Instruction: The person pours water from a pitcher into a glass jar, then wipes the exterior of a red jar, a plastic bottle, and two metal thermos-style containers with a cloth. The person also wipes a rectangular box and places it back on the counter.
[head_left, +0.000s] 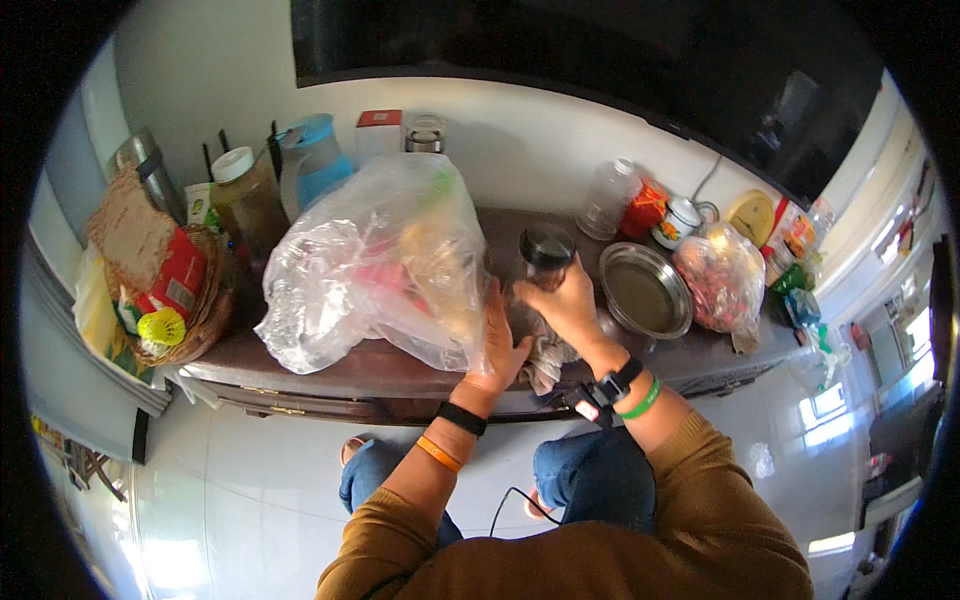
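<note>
My right hand grips a dark-lidded jar or cup above the cabinet top. My left hand rests flat against the right side of a large clear plastic bag, with its thumb apart from the fingers. Pink, tan and green things show blurrily through the plastic. Under my right wrist lies a crumpled grey cloth, near the front edge. Just right of that hand stands a round steel basin with murky liquid in it.
A wicker basket of packets stands left, near a large lidded jar and a blue jug. A clear bottle, an enamel mug and a bag of red items stand right. A television hangs above.
</note>
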